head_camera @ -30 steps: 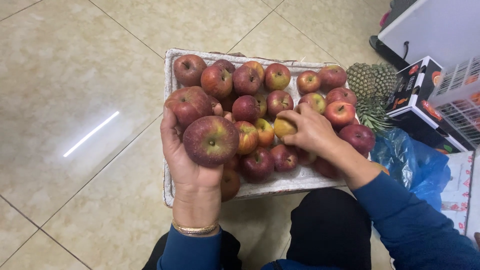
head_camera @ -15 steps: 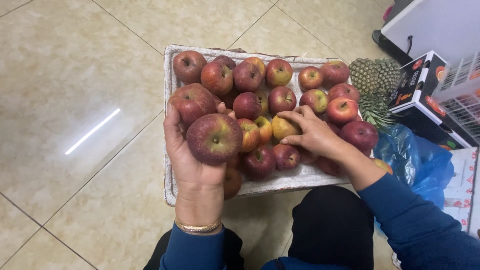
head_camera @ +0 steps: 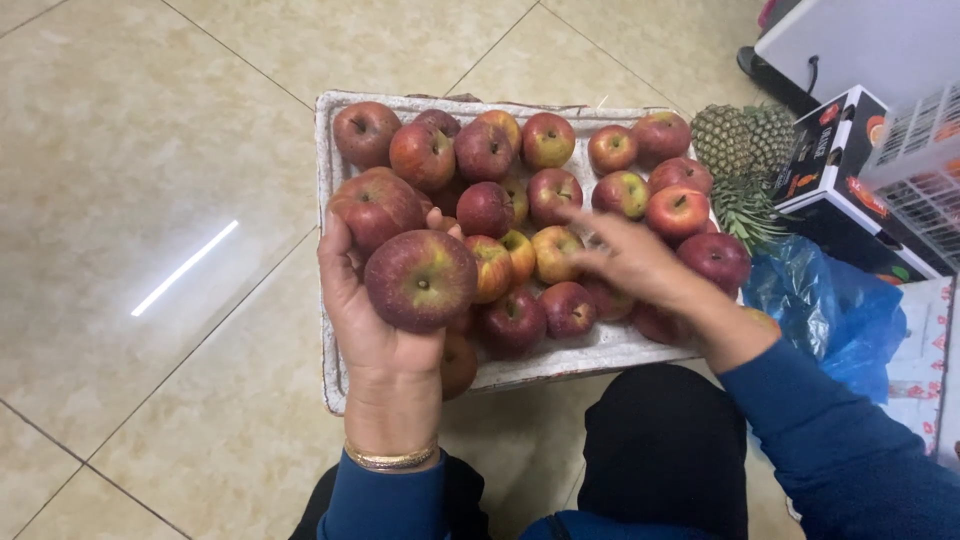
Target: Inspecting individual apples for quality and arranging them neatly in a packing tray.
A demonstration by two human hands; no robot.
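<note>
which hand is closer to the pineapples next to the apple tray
Right. The right hand reaches over the apples mid-tray, just left of the pineapples. The left hand holds a large red apple at the tray's opposite end.

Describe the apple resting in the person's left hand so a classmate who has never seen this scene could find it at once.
Start at the white tray of apples on the tiled floor. At its near left edge, the left hand lies palm up. The big red apple in that palm is the one: lifted above the rest.
</note>
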